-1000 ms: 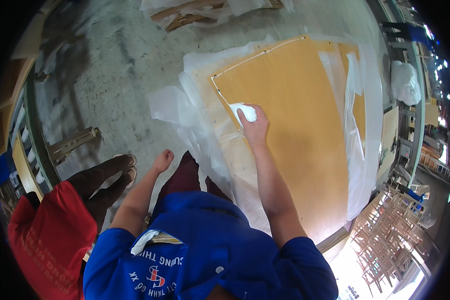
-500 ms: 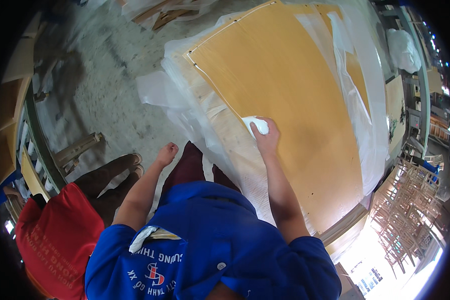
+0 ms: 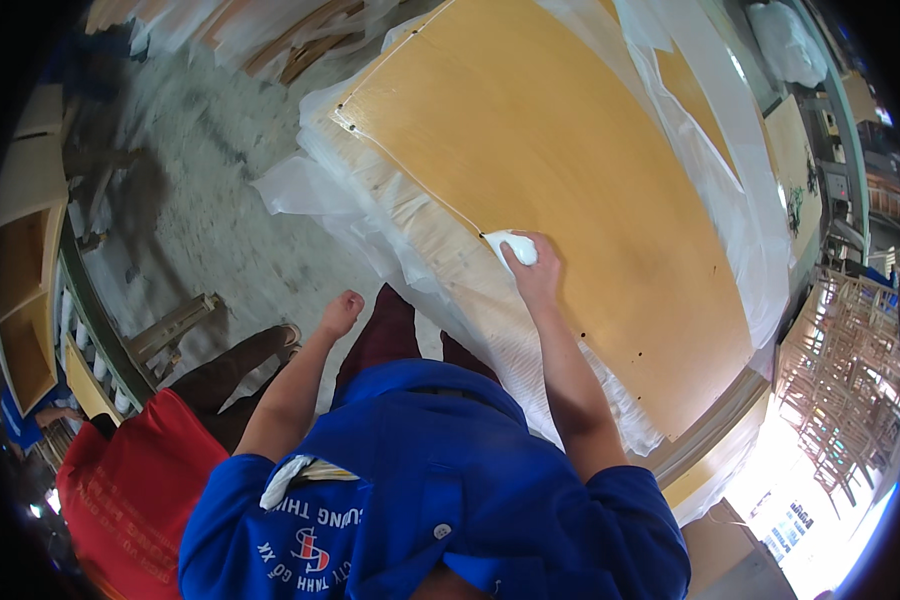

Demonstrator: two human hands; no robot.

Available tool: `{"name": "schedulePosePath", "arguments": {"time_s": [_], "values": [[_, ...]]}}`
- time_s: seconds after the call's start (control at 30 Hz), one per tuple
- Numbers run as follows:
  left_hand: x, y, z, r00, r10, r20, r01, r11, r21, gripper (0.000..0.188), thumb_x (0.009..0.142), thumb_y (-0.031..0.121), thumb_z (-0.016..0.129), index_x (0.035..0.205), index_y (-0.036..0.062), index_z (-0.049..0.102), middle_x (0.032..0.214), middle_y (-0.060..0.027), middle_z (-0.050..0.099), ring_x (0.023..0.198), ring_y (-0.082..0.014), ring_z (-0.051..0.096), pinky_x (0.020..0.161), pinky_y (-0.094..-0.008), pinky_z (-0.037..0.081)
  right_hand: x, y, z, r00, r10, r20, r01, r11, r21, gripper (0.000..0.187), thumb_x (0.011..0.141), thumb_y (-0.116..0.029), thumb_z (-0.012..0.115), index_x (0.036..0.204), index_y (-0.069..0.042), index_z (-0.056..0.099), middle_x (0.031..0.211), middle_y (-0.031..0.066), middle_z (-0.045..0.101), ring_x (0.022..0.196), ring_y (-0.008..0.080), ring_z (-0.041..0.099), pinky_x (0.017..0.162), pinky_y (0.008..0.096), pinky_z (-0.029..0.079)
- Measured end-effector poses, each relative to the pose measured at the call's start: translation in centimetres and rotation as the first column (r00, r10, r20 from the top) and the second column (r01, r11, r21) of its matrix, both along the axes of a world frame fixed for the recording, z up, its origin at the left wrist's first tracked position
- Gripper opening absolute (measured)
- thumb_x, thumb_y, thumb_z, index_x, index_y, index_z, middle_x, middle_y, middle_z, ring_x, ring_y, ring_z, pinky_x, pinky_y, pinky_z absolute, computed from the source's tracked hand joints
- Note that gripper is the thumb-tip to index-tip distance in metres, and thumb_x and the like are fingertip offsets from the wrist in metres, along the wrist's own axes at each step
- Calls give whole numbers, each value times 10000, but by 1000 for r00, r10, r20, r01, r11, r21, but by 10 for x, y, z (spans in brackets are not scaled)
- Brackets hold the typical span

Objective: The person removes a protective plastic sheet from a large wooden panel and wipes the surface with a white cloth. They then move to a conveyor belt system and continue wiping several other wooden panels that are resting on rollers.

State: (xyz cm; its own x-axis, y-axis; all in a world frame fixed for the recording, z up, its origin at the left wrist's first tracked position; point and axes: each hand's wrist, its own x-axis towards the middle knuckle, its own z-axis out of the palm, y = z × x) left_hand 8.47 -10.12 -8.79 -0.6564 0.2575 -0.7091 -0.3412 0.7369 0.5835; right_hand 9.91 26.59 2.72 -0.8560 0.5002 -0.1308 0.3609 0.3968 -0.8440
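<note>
My right hand (image 3: 542, 278) is wrapped round a white squeeze bottle (image 3: 517, 247), tipped with its narrow end at the edge of a large yellow-brown wooden panel (image 3: 610, 200). A thin white line of what looks like glue (image 3: 418, 182) follows the panel's left edge from the far corner to the bottle's tip. Small dark holes dot the panel near its edges. My left hand (image 3: 342, 313) hangs over the floor beside the panel, fingers curled, with nothing visible in it.
Clear plastic sheeting (image 3: 355, 215) lies under and around the panel. To my left is a person in a red shirt (image 3: 135, 480), beside a wooden cabinet frame (image 3: 30, 320). Stacked wooden chair frames (image 3: 840, 370) stand at the right. More plastic-wrapped wood lies ahead.
My right hand and the bottle have moved along the panel's edge toward me, and the white line is longer. The view has shifted somewhat; my left hand stays curled.
</note>
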Motion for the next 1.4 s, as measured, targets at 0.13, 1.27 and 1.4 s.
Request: {"name": "schedulePosePath", "arguments": {"time_s": [0.13,1.27,1.4], "values": [[-3,1,2,1000,-31,-1,31,999,-13,353,873,391,531,987,62,587,684,-103,616,621,-227,640,619,-354,494,0,0,-1,1000,3,-16,-3,1000,6,241,727,-190,759,896,-49,659,861,98,650,782,226,627,703,323,497],[-5,101,31,940,-342,13,342,940,-9,291,869,281,557,1012,30,594,798,-104,645,658,-208,638,625,-321,506,214,67,21,861,-506,-45,508,860,47,216,725,-121,747,896,-36,646,839,107,651,764,224,631,697,312,494],[-4,120,42,820,-476,-317,521,850,70,217,882,197,550,1014,31,595,770,-120,639,659,-249,639,626,-335,503,223,72,24,864,-496,-88,504,854,129,217,717,-116,749,889,-32,645,836,113,649,763,235,631,691,320,494]]}}
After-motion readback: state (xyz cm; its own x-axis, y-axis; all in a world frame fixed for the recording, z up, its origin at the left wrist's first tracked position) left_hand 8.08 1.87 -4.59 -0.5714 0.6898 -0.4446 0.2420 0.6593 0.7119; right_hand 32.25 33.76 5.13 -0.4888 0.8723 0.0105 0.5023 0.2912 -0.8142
